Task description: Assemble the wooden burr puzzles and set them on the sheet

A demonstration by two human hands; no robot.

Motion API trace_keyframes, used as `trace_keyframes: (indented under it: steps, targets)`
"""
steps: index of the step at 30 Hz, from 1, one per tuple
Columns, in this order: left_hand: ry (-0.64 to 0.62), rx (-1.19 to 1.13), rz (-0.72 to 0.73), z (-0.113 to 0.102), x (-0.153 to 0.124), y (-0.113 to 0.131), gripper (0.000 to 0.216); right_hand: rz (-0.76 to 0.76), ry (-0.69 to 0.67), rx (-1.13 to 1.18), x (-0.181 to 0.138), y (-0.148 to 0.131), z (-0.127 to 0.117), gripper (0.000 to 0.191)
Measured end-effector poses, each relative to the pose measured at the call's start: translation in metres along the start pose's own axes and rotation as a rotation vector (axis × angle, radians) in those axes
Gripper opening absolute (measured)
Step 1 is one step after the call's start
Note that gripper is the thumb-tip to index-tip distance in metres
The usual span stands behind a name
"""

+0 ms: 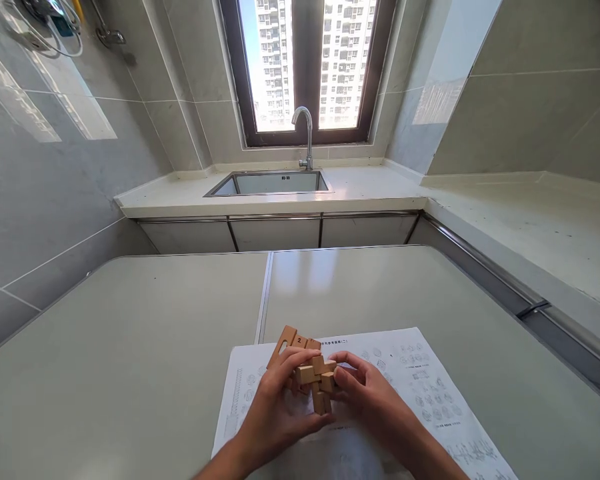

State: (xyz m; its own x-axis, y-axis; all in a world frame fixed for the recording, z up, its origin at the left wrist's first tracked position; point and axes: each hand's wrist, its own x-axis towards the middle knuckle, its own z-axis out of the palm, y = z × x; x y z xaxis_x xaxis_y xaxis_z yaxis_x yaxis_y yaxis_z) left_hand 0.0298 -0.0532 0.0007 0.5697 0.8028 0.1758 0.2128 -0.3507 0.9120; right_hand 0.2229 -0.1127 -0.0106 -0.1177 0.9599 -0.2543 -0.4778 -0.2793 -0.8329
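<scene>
A wooden block puzzle (318,378), made of several interlocked light-brown pieces, is held just above a printed instruction sheet (425,380). My left hand (275,410) grips its left side with thumb and fingers. My right hand (367,393) pinches it from the right. Behind the puzzle, a notched wooden piece (286,342) marked with a 2 leans out from under my left fingers; whether it rests on the sheet or is part of the held cluster is unclear.
The sheet lies on a grey table (130,360) with a seam down its middle. Beyond stands a counter (375,187) with a steel sink (270,183) and tap (306,133) under a window. A second counter runs along the right.
</scene>
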Motion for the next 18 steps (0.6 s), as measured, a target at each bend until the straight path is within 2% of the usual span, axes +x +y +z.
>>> trace_keyframes:
  steps: [6,9,12,15,18]
  targets:
    - [-0.026,0.046,0.053,0.001,0.000,0.002,0.068,0.034,-0.007,-0.053,-0.005,-0.004,0.007,0.057]
    - [-0.017,0.004,-0.027,-0.002,0.000,0.003,0.069,-0.056,0.014,-0.127,-0.005,-0.006,0.012,0.056]
    - [-0.019,-0.111,-0.115,-0.004,0.000,0.003,0.069,-0.182,-0.020,-0.273,-0.004,-0.005,0.014,0.046]
    - [-0.032,-0.137,-0.097,-0.005,0.000,0.000,0.069,-0.332,0.020,-0.510,-0.003,-0.001,0.012,0.037]
    - [-0.014,-0.070,-0.035,-0.004,0.000,-0.001,0.071,-0.346,0.024,-0.616,-0.002,0.001,0.008,0.040]
